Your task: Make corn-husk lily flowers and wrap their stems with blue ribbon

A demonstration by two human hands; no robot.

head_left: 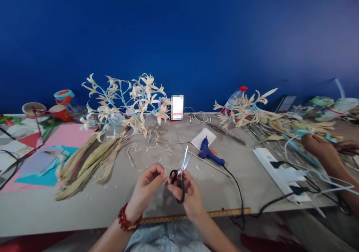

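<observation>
My right hand (pixel 192 194) holds black-handled scissors (pixel 184 163), their blades parted and pointing up and away from me. My left hand (pixel 150 180), with a red bead bracelet at the wrist, is pinched on a small pale strip (pixel 168 177), which reaches toward the right fingertips. Both hands are close together above the table's front part. Beyond them lie scattered pale scraps (pixel 159 141). A blue glue gun (pixel 209 153) rests on a white pad (pixel 199 136) to the right. Dried corn husks (pixel 94 160) lie to the left.
Pale husk flowers on blue stems (pixel 126 104) stand behind, near a phone (pixel 177 108). Coloured paper (pixel 42 177) covers the left side. A white power strip (pixel 276 173) with cables lies right, beside a co-worker's hand (pixel 316 145). A ruler (pixel 224 212) runs along the front edge.
</observation>
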